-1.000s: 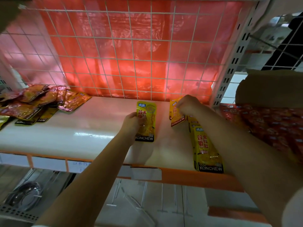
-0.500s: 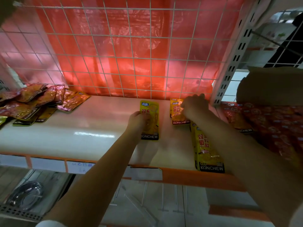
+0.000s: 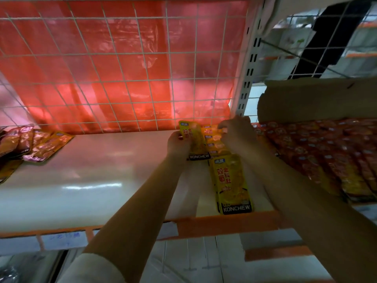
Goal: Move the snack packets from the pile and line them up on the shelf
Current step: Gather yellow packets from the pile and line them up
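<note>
Now, lining up packets
Left hand [image 3: 178, 145] gripped a yellow packet [image 3: 192, 139]; right hand [image 3: 237, 133] pinched the far row [image 3: 214, 139]. Best slide it flush.

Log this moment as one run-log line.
left hand: grips yellow packet | right hand: on back of yellow row | pile: far left of shelf

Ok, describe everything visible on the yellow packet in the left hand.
The yellow packet is a flat, glossy foil-like pouch with red characters near its top, a pale food picture and a dark KONCHEW band along its bottom edge. It lies lengthwise toward the back of the white shelf, beside the row of yellow packets. The left hand holds its left edge.
</note>
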Demonstrator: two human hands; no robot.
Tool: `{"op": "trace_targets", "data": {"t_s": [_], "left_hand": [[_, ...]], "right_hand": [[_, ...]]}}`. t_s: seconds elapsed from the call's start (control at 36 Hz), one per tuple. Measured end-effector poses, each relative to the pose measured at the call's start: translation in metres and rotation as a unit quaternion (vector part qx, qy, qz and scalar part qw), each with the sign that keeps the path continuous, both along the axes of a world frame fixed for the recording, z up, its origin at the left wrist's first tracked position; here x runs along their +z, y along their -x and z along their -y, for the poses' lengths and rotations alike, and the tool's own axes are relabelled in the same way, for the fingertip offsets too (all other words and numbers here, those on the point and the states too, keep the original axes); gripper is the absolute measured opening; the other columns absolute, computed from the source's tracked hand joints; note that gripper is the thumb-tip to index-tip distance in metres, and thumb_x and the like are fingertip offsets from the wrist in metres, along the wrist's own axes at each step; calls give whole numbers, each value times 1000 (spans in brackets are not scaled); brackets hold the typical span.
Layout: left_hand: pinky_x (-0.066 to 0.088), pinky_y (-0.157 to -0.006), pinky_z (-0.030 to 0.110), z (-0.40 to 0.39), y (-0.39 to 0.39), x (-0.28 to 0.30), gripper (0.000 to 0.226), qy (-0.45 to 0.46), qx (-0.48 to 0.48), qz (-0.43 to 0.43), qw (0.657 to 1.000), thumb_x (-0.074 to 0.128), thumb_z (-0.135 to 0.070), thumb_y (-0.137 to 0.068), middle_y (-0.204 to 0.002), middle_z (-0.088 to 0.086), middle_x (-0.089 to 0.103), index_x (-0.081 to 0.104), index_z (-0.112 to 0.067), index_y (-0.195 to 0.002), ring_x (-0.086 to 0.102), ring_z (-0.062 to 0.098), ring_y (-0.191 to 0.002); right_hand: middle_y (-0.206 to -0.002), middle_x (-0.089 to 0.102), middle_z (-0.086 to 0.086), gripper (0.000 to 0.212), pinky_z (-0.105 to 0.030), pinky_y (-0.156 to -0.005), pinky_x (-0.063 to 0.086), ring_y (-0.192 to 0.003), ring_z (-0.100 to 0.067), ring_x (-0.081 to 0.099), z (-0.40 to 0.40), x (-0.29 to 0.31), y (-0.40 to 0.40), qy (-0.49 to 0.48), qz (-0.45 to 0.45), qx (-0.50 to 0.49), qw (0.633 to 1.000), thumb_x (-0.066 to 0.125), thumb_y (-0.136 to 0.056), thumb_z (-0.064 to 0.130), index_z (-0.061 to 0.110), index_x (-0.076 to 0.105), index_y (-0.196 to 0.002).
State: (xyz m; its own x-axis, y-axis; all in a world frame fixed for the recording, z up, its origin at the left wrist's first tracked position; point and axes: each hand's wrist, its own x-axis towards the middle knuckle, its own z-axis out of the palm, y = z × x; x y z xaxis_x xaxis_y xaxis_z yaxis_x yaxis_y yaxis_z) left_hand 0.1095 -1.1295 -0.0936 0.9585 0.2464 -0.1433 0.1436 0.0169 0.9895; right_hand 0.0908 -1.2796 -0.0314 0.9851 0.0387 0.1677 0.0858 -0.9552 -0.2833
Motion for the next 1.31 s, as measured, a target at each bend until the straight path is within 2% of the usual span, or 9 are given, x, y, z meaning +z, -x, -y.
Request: {"op": "trace_targets", "data": {"t_s": [0.17,0.28,0.42,0.5,0.64,0.97,1.06,1.17,1.31], "left_hand": [[53,-82,38,6,5,7,31,-117,-15,-32,993,69,-6,-79,-99,10,63,59,0,-107,60,27,-91],[51,-88,40,0,-1,4,33,-166,-10,-33,985,69,-8,-78,-108,13,64,58,-4,-109,60,30,-100],[50,-83,33,-7,-5,5,24,-256,-33,-41,965,69,-9,-78,-106,16,67,67,-4,-102,61,30,-99],[49,-83,33,-10,-5,6,29,-331,-65,-54,940,69,-19,-80,-107,16,66,68,-3,-104,60,31,-101],[45,-94,42,-15,-4,6,58,-476,-79,-86,872,65,-49,-81,-117,15,52,61,0,-111,50,32,-111],[38,-75,28,-10,3,8,33,-469,-116,-46,874,58,-27,-90,-117,17,58,60,-3,-113,56,28,-105],[40,-79,30,-11,6,9,33,-469,-111,-34,876,57,-26,-91,-119,17,57,59,-2,-114,55,29,-108],[37,-96,32,-21,13,12,50,-480,-112,-18,870,52,-33,-95,-133,16,47,44,-3,-134,47,28,-121],[38,-97,34,-54,30,15,51,-533,-92,14,841,49,-34,-95,-131,14,45,39,-8,-138,45,28,-119]], "right_hand": [[-130,51,-12,37,-34,-98,35,-122,-33,40,5,-7,-1,-11,-3,-27,1000,58,-85,13,19,62,-121],[-127,52,-13,36,-33,-98,36,-122,-33,40,2,-9,2,-19,1,-21,1000,58,-86,13,19,61,-121],[-127,53,-11,35,-33,-99,35,-122,-33,41,-4,-11,0,-18,13,-21,1000,59,-86,14,21,62,-120],[-128,52,-10,35,-32,-99,35,-123,-33,39,-5,-10,-1,-18,12,-19,1000,59,-86,15,21,62,-120],[-126,51,-11,34,-33,-98,35,-123,-33,38,-6,-10,-1,-27,3,-10,1000,59,-87,14,19,61,-121],[-126,52,-11,34,-35,-98,36,-122,-33,38,-13,-9,4,-28,-3,1,1000,57,-87,17,17,61,-122],[-125,51,-12,34,-33,-94,36,-122,-33,38,-15,-7,6,-21,4,8,1000,56,-88,17,18,60,-121],[-125,49,-12,34,-33,-93,36,-123,-32,36,-26,-4,8,-7,14,26,1000,53,-89,15,18,59,-123],[-122,50,-15,34,-33,-90,36,-118,-34,38,-61,-5,4,8,4,61,998,52,-89,15,18,60,-122]]}}
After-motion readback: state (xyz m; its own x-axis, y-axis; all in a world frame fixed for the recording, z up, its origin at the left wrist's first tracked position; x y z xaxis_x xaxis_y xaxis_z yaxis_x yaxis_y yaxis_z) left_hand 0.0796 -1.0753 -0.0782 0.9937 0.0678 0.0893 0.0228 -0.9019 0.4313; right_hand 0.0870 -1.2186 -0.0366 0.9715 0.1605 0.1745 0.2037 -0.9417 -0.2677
